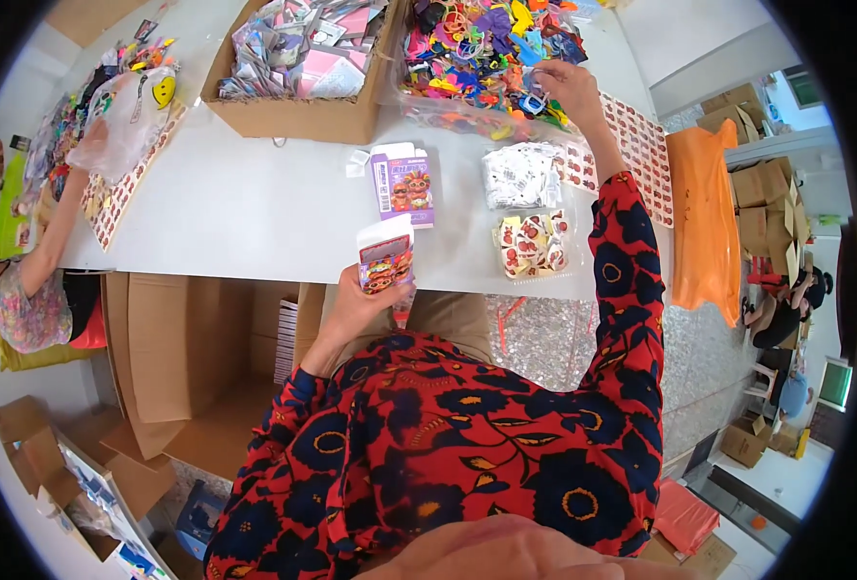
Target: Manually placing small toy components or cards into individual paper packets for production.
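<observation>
My left hand [369, 302] is wrapped round a small printed box [387, 268] at the table's front edge; its white top flap stands up. Just beyond it a purple printed box [404, 193] lies on the table with a white flap. At the far right, my right hand [564, 85] is over the near right corner of a clear plastic bin [467, 121] heaped with colourful small plastic toys [491, 48]. Its fingers are pinched together; what they hold, if anything, is too small to name.
Left of the bin stands a cardboard box [298, 121] of flat packets. Nearer lie a bag of white packets [522, 177], a bag of cut stickers [530, 244] and sticker sheets [641, 145]. A co-worker's hand [90, 145] touches a plastic bag. Below the table is an open carton [172, 353].
</observation>
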